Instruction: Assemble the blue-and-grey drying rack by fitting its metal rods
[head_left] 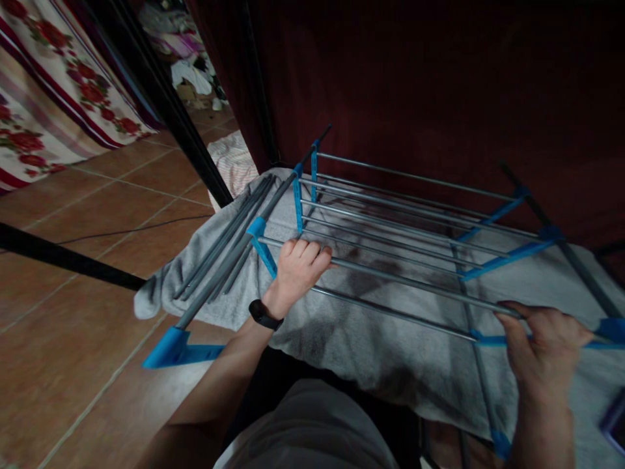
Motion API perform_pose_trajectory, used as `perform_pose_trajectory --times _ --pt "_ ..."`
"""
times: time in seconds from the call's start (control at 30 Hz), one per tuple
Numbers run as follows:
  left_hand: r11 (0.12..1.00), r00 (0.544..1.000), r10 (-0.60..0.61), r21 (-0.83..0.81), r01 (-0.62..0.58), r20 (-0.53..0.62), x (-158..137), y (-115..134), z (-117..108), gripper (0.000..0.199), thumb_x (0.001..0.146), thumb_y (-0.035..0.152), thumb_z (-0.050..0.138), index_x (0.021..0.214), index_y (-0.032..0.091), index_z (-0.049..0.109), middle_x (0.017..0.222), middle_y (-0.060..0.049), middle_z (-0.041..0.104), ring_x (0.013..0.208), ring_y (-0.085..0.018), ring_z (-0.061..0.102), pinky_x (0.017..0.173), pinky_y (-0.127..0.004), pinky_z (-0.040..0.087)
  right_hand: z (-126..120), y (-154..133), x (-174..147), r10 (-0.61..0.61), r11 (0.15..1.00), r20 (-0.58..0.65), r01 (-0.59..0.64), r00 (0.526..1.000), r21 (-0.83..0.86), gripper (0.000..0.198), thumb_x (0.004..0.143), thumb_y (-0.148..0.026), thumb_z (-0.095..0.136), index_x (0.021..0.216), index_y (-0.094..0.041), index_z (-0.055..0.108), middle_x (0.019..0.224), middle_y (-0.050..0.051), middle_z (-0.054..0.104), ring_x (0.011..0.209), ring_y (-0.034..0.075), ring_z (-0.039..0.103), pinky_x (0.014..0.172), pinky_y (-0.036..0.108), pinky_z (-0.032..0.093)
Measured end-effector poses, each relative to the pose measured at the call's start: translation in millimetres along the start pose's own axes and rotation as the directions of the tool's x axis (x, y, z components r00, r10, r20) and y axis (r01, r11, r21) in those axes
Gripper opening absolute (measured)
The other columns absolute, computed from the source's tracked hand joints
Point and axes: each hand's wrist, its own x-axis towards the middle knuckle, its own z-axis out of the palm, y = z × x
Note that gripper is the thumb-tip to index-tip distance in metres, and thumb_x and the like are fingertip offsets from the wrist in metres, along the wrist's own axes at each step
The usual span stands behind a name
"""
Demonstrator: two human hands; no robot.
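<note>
A partly assembled rack of grey metal tubes and blue plastic connectors lies across a grey blanket [371,355]. My left hand [303,266], with a black band on the wrist, is closed around a metal tube [415,281] of this rack, close to a blue connector [256,228] on its left side. Near the other end of that same tube, my right hand [549,335] grips it beside a blue connector [612,329]. Several loose tubes [232,225] lie side by side on the blanket, left of the rack. A blue end piece [168,348] caps the left upright.
Black bed-frame bars [176,117] slant past on the left, above a tiled floor [73,273] with a thin dark cable. A dark red curtain [415,85] hangs behind the rack. At the right edge a dark-edged object [614,417] is partly cut off.
</note>
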Motion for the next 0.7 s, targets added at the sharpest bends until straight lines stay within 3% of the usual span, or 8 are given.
perform_pose_trajectory --times 0.13,0.3,0.43,0.57,0.7 --pt "1.0 1.0 -0.014 -0.028 0.014 -0.025 -1.2 -0.1 3.8 0.02 0.098 0.035 0.05 0.095 0.021 0.064 0.074 -0.003 0.056 0.076 -0.02 0.046 0.072 -0.036 0.029 1.7 -4.0 -1.3 0.074 0.997 -0.009 -0.074 0.997 0.024 0.04 0.09 -0.06 0.051 0.09 -0.024 0.069 0.076 0.006 0.064 0.076 0.027 0.056 0.078 0.04 0.034" --pt "1.0 0.999 0.001 0.004 0.0 -0.046 -2.2 -1.6 6.3 0.023 0.099 0.035 0.048 0.097 0.02 0.065 0.072 -0.004 0.057 0.075 -0.021 0.047 0.071 -0.036 0.03 6.0 -5.4 -3.1 0.136 0.99 -0.024 -0.135 0.99 0.03 0.034 0.09 -0.056 0.05 0.087 -0.027 0.068 0.069 0.008 0.06 0.074 0.029 0.054 0.077 0.043 0.033" --pt "1.0 0.999 -0.01 -0.028 0.009 -0.036 -2.9 -4.0 7.5 0.027 0.099 0.041 0.048 0.101 0.02 0.064 0.072 -0.004 0.059 0.074 -0.021 0.05 0.071 -0.037 0.03 2.8 -15.4 -0.8 0.18 0.983 0.019 -0.181 0.983 0.019 0.03 0.093 -0.052 0.047 0.093 -0.028 0.066 0.077 0.01 0.063 0.084 0.031 0.055 0.081 0.045 0.033" --pt "0.994 0.997 -0.027 -0.111 0.019 -0.074 -2.1 -5.6 8.3 0.026 0.097 0.045 0.051 0.095 0.021 0.064 0.084 -0.006 0.065 0.078 -0.021 0.053 0.072 -0.037 0.03 -1.8 -25.4 2.3 0.154 0.988 0.016 -0.155 0.988 0.028 0.036 0.093 -0.054 0.047 0.1 -0.025 0.067 0.081 0.009 0.061 0.088 0.029 0.052 0.085 0.044 0.033" --pt "0.995 0.995 -0.016 -0.104 0.006 -0.098 0.0 -7.0 8.5 0.026 0.097 0.045 0.051 0.088 0.023 0.063 0.073 -0.004 0.059 0.073 -0.021 0.05 0.07 -0.037 0.027 -3.3 -31.8 6.3 0.194 0.979 0.031 -0.196 0.98 0.049 0.043 0.095 -0.055 0.039 0.094 -0.02 0.066 0.083 0.008 0.059 0.089 0.028 0.049 0.085 0.043 0.031"
